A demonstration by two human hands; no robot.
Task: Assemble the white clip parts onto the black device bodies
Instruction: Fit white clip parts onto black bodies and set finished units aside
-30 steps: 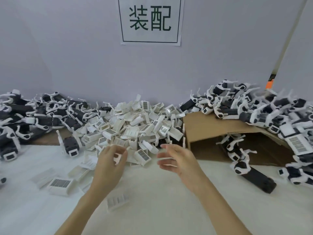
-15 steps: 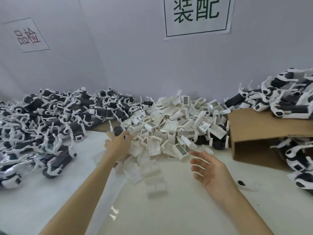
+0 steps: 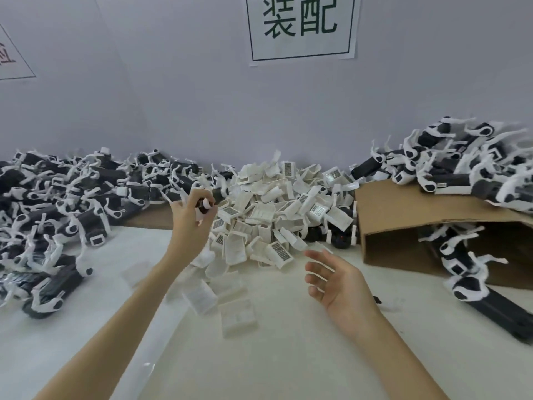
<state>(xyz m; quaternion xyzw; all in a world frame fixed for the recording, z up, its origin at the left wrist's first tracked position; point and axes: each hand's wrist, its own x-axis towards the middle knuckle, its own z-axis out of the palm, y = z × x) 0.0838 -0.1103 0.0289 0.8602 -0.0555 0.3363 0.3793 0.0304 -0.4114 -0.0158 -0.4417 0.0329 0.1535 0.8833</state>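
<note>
White clip parts [image 3: 277, 209] remain heaped at frame centre, unmounted; the left hand [image 3: 191, 217] pinches one black device body [image 3: 205, 205] beside them, while the right hand [image 3: 337, 280] hovers open, empty.

Open table [image 3: 288, 356] before clip pile [image 3: 274, 215]

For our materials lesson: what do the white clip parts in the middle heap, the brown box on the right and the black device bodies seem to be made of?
White clip parts: probably moulded plastic, matt, with thin, crisp ribbed shapes and barcode labels.
Brown box: corrugated cardboard by its dull tan face and folded flap.
Black device bodies: likely hard plastic, dark with a slight sheen; blur leaves this open.
</note>
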